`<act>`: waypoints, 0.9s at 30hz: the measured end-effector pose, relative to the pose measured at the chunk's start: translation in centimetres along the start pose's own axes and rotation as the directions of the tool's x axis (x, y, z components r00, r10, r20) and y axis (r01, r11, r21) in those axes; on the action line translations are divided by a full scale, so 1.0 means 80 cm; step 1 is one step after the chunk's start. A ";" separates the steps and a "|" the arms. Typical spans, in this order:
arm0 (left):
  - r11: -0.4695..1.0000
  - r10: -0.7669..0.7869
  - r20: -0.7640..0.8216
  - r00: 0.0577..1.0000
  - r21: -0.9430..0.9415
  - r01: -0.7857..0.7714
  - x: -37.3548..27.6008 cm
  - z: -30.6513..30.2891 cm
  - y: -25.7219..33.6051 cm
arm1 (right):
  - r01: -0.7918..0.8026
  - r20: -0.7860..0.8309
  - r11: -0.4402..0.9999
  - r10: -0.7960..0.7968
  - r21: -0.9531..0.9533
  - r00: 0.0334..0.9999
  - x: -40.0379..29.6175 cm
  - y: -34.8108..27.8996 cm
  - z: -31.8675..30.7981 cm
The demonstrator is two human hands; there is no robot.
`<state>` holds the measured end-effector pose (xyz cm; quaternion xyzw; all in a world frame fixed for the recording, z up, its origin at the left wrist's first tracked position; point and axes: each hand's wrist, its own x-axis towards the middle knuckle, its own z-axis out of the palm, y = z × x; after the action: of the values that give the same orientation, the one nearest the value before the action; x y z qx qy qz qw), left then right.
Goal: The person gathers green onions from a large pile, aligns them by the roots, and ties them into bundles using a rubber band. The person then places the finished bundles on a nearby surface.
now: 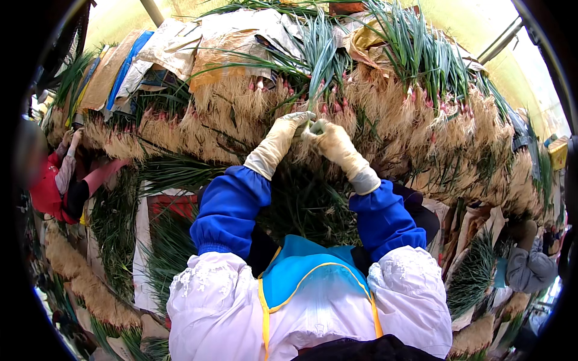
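Both of my hands wear pale, stained gloves and meet over a long bank of rooted green onions. My left hand [285,131] pinches the stem of a green onion plant [315,94], whose long leaves point away from me. Close beside it, my right hand [331,140] has its thumb and fingers bent at the lower end of the same plant; whether they grip it is not clear. Pale roots hang below the fingers. Behind the hands lie more onions with reddish bulbs [336,106] and thick tan roots [379,99].
Woven sacks [235,49] cover part of the bank. Loose green leaves [307,203] lie between my arms. A person in red [49,185] works at the left, another person in grey [530,268] at the right. More onion bundles [474,270] lie on both sides.
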<state>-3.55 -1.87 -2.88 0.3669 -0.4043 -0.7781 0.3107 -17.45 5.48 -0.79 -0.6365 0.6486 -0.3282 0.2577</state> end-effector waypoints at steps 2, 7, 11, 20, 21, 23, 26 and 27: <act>0.998 0.069 0.044 0.997 -0.017 -0.068 0.002 -0.008 -0.013 | -0.072 0.060 0.988 0.065 0.134 0.996 -0.003 0.013 0.001; 0.992 0.094 0.145 0.985 -0.097 -0.080 -0.019 0.013 -0.020 | -0.309 0.219 0.432 0.247 0.847 0.944 0.041 0.027 -0.037; 0.973 0.208 -0.154 0.966 0.132 -0.189 -0.018 0.033 -0.025 | -0.159 0.081 0.174 0.386 0.972 0.919 0.047 0.032 0.034; 0.852 0.440 -0.284 0.852 -0.168 -0.496 -0.024 -0.024 0.017 | -0.383 0.399 0.620 0.120 0.685 0.909 -0.034 0.039 -0.038; 0.851 0.417 -0.268 0.869 -0.221 -0.477 -0.027 -0.024 0.022 | -0.541 0.714 0.786 0.191 0.300 0.674 -0.044 0.031 -0.055; 0.898 0.207 -0.125 0.970 -0.368 -0.239 -0.026 -0.030 0.018 | 0.050 0.299 0.875 0.111 -0.482 0.948 -0.043 0.054 -0.044; 0.885 0.040 0.143 0.989 -0.465 0.032 -0.021 -0.026 0.008 | -0.193 -0.260 0.931 0.113 -0.309 0.959 0.027 0.044 -0.071; 0.902 0.023 0.115 0.993 -0.431 0.029 -0.020 -0.017 0.011 | -0.219 -0.247 0.867 0.116 -0.447 0.962 0.052 0.059 -0.073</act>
<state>-1.39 -1.58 -2.18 0.2436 -0.2390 -0.8689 0.3586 -25.22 1.81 -0.20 -0.5822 0.7854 -0.2036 0.0527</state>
